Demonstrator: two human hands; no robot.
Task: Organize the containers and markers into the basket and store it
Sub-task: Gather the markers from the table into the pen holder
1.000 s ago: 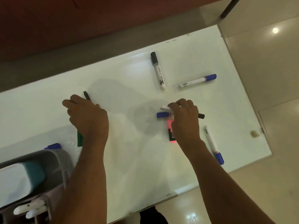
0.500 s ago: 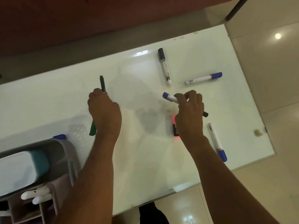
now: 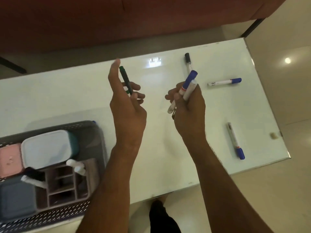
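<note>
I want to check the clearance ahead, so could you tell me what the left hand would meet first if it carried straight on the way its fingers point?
Probably nothing: the left hand, holding the green marker, points toward the table's bare far edge, though depth is unclear.

Glossy white table (image 3: 168,165) on cream tiled floor (image 3: 277,190) — reddish-brown sofa (image 3: 117,19) behind

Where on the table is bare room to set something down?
Bare: the table left of the left hand, beyond the basket; also between the forearms. Crowded: the right end, with three loose markers.
</note>
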